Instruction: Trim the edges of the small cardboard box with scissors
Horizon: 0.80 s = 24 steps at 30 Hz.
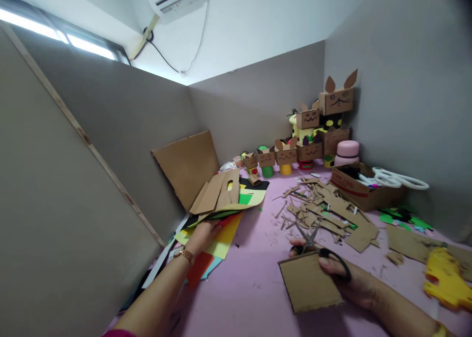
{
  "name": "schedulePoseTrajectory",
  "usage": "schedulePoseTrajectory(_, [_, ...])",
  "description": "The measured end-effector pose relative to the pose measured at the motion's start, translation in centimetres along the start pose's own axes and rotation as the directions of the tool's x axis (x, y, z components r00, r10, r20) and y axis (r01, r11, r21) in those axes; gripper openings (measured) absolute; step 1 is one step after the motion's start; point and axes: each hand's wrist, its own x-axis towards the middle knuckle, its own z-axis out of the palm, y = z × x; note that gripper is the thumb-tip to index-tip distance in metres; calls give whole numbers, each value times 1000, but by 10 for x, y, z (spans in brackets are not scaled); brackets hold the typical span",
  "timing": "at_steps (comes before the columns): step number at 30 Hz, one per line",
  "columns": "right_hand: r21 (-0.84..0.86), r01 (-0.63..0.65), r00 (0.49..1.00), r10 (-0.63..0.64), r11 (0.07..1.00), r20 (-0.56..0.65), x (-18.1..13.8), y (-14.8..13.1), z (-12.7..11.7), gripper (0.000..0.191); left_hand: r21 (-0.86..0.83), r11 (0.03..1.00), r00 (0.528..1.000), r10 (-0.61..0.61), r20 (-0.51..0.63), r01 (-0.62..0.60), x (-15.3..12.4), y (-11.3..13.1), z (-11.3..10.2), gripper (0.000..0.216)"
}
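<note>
My left hand (208, 230) reaches in among stacked coloured sheets, beneath a lifted yellow-green sheet (254, 198) and flat cardboard pieces (212, 194). Its fingers are mostly hidden by the paper, so their grip cannot be made out. A yellow sheet (224, 238) and an orange-red sheet (199, 269) lie under that wrist. In my right hand (354, 278) are black-handled scissors (311, 241) with blades spread and pointing away, together with a roughly square cardboard piece (311, 283). The thumb presses on the cardboard near its upper right corner.
Cardboard scraps (332, 211) litter the pink tabletop (254, 288). Cat-faced box figures (285, 155) stand along the back, near a pink container (347, 152). An open box (365, 192) sits to the right, with a yellow glue gun (446, 280) closer. A large cardboard sheet (190, 167) leans left.
</note>
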Motion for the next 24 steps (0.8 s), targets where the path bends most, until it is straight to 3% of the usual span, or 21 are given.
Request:
schedulePoseTrajectory(5, [10, -12, 1000, 12, 1000, 4, -1, -1, 2, 57, 2, 998, 990, -67, -120, 68, 7, -4, -4, 29])
schedulePoseTrajectory(12, [1, -5, 1000, 5, 1000, 1, 1, 0, -1, 61, -28, 982, 970, -187, -154, 185, 17, -6, -11, 31])
schedulePoseTrajectory(24, [-21, -6, 1000, 6, 1000, 9, 0, -1, 1, 63, -163, 952, 923, -293, -249, 258, 19, -8, -18, 31])
